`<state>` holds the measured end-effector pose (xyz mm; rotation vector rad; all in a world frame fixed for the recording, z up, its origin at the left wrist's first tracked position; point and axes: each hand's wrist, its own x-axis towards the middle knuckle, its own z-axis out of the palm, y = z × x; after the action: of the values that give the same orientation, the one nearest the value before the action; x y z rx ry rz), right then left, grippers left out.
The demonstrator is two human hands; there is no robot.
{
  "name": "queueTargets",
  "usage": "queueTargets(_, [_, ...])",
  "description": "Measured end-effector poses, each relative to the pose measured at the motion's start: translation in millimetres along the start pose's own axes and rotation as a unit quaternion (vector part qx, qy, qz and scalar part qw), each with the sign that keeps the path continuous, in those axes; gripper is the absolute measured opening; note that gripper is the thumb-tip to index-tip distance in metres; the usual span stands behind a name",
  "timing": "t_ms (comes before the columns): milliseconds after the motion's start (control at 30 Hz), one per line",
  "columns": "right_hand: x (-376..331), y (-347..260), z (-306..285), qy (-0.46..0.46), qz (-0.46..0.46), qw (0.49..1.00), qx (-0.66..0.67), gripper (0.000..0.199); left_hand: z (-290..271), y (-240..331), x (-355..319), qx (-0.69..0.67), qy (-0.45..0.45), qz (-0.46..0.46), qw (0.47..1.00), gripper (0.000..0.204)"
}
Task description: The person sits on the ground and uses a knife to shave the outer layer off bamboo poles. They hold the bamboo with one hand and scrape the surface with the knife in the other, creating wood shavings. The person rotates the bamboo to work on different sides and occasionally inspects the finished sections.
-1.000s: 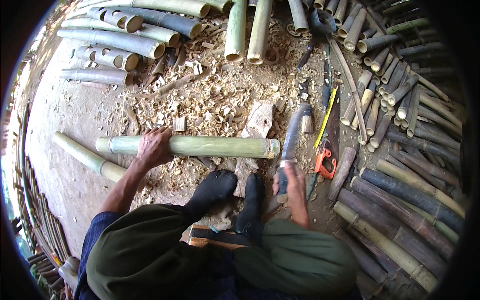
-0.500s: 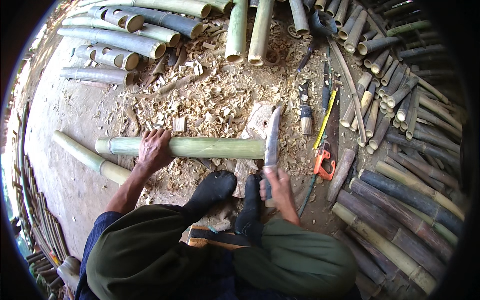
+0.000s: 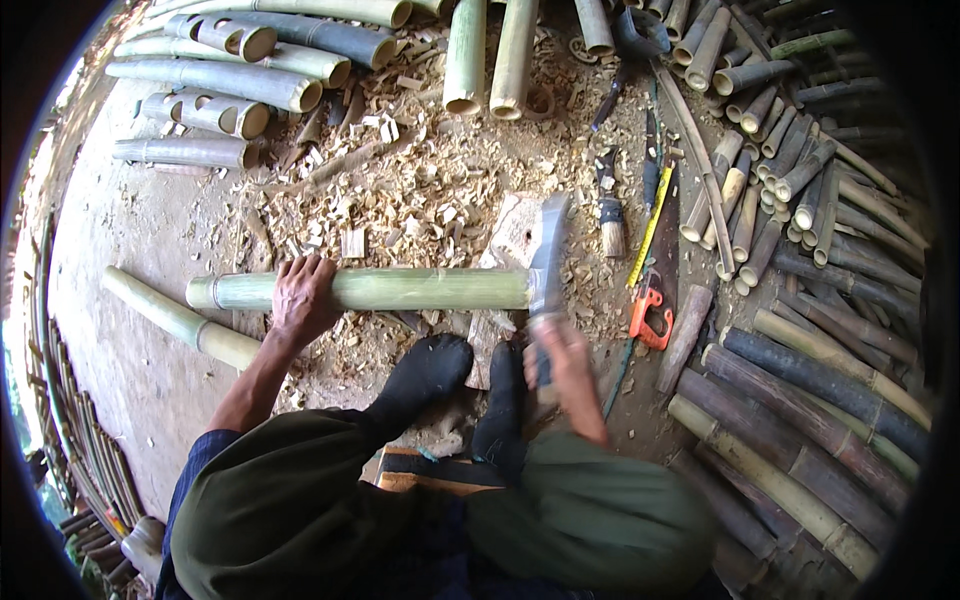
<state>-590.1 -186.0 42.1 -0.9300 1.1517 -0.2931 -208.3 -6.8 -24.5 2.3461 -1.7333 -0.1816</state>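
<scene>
Blade [image 3: 548, 255] shifted to pole [image 3: 380, 290] end | right hand [image 3: 560, 350] fingers gripping handle | left hand [image 3: 303, 298] clasping pole

A green bamboo pole [image 3: 400, 290] lies roughly level across the dirt floor just ahead of the person's dark shoes, its surface smooth and pale green with a lighter node ring near its left end, and it rests amid wood chips with its right end over a flat wooden chopping block. A broad-bladed machete [image 3: 548, 262], grey steel with its blade pointing away from the person and slightly blurred, stands against the pole's right end, its edge meeting the cut face there.
</scene>
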Motion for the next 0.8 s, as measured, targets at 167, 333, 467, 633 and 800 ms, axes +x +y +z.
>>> queueTargets(167, [-0.8,9.7,-3.5,0.031,-0.021,0.998,-0.043,0.028,3.5,5.0,1.6,0.001,0.019,0.010,1.000,0.041])
queueTargets(333, [-0.8,2.9,6.3,-0.057,0.007,0.992,-0.110,0.026,4.5,2.4,-2.7,0.014,0.038,0.014,0.999,0.036])
queueTargets(467, [5.2,-4.2,-11.2,0.144,-0.099,0.983,0.060,0.028,10.6,3.5,-12.1,0.032,0.084,0.002,0.996,0.035])
queueTargets(633, [-2.2,1.9,-14.0,0.000,0.000,1.000,-0.028,0.030,-0.6,6.9,-11.9,0.023,-0.005,-0.014,1.000,0.057])
queueTargets(800, [4.4,1.8,-19.2,0.127,-0.094,0.985,0.076,0.032,-33.4,-5.8,29.0,-0.018,-0.227,-0.003,0.974,0.050])
